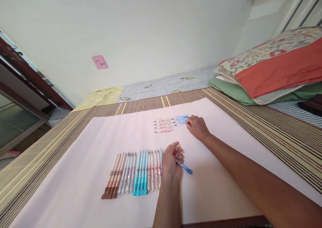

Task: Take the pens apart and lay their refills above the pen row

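Note:
My left hand (pixel 173 157) is palm-up with curled fingers, closed around a blue pen (pixel 186 168) whose squared end sticks out to the right. Farther back, my right hand (pixel 198 126) pinches the end of a short blue pen piece at the near end of a small stack of blue pen pieces (pixel 180 118). Left of those lie several short clear pen pieces with pink print (pixel 163 124), their dark tips pointing left. Beside my left hand runs a row of slim pens: brown (pixel 113 179), clear grey (pixel 127 174), turquoise (pixel 141 174) and pink-printed clear ones (pixel 154 171).
A large white sheet (pixel 83 174) lies under the pens, on a striped mat (pixel 47 147). A pillow with a floral and red cover (pixel 279 67) rests at the right on green cloth (pixel 231 92). A pink note (pixel 100 62) is stuck to the wall.

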Demonstrator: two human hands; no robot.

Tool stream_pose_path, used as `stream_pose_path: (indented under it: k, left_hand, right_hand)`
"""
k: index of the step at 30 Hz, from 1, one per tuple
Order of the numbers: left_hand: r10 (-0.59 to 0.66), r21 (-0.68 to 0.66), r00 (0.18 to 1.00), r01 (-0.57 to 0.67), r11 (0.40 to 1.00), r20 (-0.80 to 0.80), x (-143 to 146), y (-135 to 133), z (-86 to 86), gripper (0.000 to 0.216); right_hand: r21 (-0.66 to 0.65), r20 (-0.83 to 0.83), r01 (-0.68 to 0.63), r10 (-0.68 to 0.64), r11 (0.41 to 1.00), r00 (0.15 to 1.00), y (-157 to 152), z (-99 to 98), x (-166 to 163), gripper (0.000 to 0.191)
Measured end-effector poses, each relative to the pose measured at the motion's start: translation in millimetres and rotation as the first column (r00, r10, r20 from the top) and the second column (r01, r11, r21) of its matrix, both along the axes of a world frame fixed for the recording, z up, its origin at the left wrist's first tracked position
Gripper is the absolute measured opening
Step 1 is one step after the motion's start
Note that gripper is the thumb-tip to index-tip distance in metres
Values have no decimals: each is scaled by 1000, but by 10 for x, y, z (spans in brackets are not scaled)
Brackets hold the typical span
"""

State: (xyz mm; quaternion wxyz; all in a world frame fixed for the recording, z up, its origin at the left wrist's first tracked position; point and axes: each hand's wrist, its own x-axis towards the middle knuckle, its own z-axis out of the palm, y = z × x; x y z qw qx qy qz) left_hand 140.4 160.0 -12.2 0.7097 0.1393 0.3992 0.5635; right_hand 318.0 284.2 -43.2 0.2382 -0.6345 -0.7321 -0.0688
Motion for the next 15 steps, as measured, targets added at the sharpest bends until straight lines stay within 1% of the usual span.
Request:
stream_pose_path:
  k: [8, 15]
  left_hand:
    - [4, 3, 1000, -4, 1000, -10, 9, -3, 16, 32]
    - [5, 1, 1000, -5, 1000, -12, 14, -2, 18, 34]
  right_hand:
    - [22, 0, 8, -8, 1000, 1000, 24, -15, -14, 17]
    - [11, -4, 24, -24, 1000, 1000, 33, 4, -31, 17]
